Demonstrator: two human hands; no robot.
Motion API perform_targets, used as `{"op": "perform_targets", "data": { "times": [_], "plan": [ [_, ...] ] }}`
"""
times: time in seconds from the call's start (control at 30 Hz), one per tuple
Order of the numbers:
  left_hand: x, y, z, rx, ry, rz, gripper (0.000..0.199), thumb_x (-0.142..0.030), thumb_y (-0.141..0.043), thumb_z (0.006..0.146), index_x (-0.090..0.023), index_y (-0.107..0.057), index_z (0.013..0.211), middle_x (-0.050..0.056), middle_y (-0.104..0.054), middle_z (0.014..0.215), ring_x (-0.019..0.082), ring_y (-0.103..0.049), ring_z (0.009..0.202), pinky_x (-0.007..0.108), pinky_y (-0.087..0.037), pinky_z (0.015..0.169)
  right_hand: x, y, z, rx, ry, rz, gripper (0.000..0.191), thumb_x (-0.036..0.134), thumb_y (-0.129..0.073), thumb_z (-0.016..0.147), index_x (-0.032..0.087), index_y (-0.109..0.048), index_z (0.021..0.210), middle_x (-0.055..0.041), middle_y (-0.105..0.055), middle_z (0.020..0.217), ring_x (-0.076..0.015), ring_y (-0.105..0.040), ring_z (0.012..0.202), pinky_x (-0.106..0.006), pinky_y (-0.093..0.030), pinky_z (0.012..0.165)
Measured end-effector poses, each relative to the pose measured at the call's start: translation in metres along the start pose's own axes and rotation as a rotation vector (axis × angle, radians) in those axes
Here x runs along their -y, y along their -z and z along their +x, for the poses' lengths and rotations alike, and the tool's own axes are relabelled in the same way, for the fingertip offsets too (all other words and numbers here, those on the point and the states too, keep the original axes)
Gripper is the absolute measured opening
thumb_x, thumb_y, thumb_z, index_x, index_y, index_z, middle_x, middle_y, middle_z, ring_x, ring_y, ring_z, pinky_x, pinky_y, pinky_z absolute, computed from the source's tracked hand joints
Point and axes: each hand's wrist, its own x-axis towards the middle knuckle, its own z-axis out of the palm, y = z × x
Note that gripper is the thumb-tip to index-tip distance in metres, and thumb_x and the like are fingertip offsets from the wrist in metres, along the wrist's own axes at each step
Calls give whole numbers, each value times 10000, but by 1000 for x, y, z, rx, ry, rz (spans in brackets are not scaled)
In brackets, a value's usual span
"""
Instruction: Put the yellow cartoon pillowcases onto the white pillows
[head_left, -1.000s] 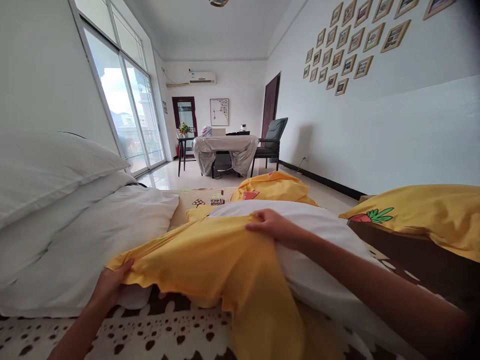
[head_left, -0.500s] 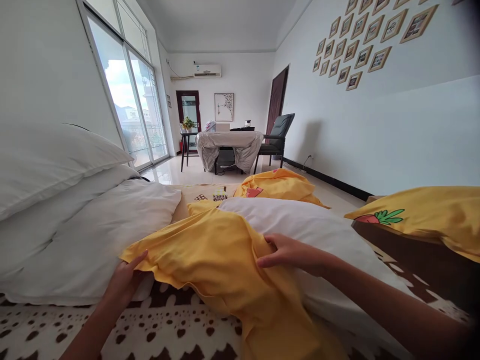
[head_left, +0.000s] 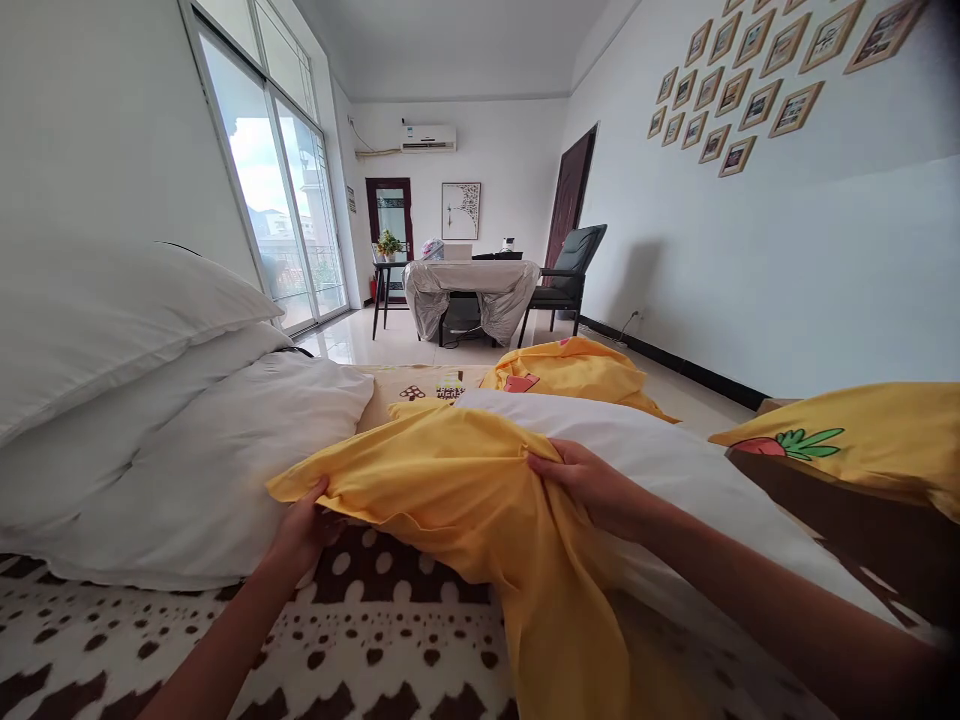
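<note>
Evidently, the brown-and-white spread (head_left: 390, 640) is filling the bottom of the frame and bearing the bedding. Just above, left of centre, the left hand (head_left: 304, 525) is pinching a corner of the yellow cloth (head_left: 450, 480), thumb on top, its other fingers mostly hidden underneath. Right of centre, the right hand (head_left: 581, 480) is gripping a gathered fold, thumb and forefinger closing together. Presumably this spacing is keeping the upper edge spread while the loose part is hanging toward the bottom centre. The cloth is lying across the middle, overlapping the left end of a white pillow (head_left: 675, 460); whether it is enclosing any of it, I cannot tell. White pillows (head_left: 202, 450) are piling up at left, probably stacked to save room. Beyond, an orange-yellow bundle (head_left: 585, 370) is resting right of centre, and a covered table (head_left: 472, 270) is standing upper centre.
</note>
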Motion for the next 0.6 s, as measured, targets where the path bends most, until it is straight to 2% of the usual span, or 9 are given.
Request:
{"op": "perform_targets", "data": {
  "times": [0.07, 0.13, 0.2, 0.3, 0.37, 0.47, 0.5, 0.6],
  "plan": [
    [-5, -10, 1, 7, -39, -52, 55, -164, -531, 879, -128, -572, 884, 18, -603, 649, 138, -569, 442, 240, -482, 389, -6, 4, 6, -132, 31, 113, 374, 436, -639, 779, 179, -593, 1047, -67, -690, 950, -214, -659, 822, -308, -533, 725],
    [-16, -22, -2, 12, -84, -123, 106, -130, -462, 909, -129, -567, 916, 28, -631, 724, 132, -617, 540, 236, -539, 485, -9, 10, 13, -226, 47, 125, 390, 405, -623, 797, 186, -573, 1116, -65, -693, 966, -207, -662, 814, -303, -534, 719],
    [-33, -34, -7, 21, -127, -192, 154, -113, -413, 928, -128, -566, 923, 33, -647, 779, 122, -641, 630, 220, -565, 574, -5, 18, 18, -240, 33, 66, 417, 386, -622, 800, 193, -552, 1163, -62, -692, 993, -204, -662, 827, -297, -533, 716],
    [-60, -53, -14, 58, -174, -266, 189, -108, -398, 938, -131, -581, 896, 19, -653, 789, 104, -639, 675, 192, -567, 634, 14, 32, 17, -198, -9, -89, 480, 421, -647, 778, 198, -538, 1188, -73, -681, 1042, -222, -659, 871, -298, -532, 712],
    [-68, -62, -14, 98, -191, -318, 199, -99, -405, 936, -137, -596, 896, 5, -659, 798, 99, -641, 699, 189, -570, 667, 24, 41, 15, -248, -32, -242, 565, 485, -650, 760, 206, -505, 1229, -83, -677, 1036, -237, -657, 868, -304, -528, 688],
    [-57, -65, -1, 91, -135, -374, 216, -67, -396, 927, -130, -602, 929, 13, -666, 812, 103, -647, 707, 188, -574, 659, 13, 49, 18, -359, -48, -614, 579, 514, -631, 748, 199, -499, 1215, -76, -672, 991, -247, -640, 858, -326, -508, 711],
    [-49, -62, 5, 63, -99, -377, 221, -62, -389, 924, -124, -600, 946, 21, -666, 808, 104, -645, 694, 185, -574, 641, 2, 49, 22, -346, -46, -732, 524, 484, -619, 753, 191, -522, 1175, -74, -667, 999, -251, -629, 885, -338, -498, 754],
    [-25, -48, 22, -26, -9, -358, 209, -65, -412, 908, -104, -604, 981, 44, -659, 788, 114, -637, 661, 189, -575, 616, -34, 45, 32, -186, -51, -936, 376, 362, -564, 759, 176, -558, 1086, -84, -646, 1076, -268, -586, 1003, -361, -450, 877]
  ]
}}
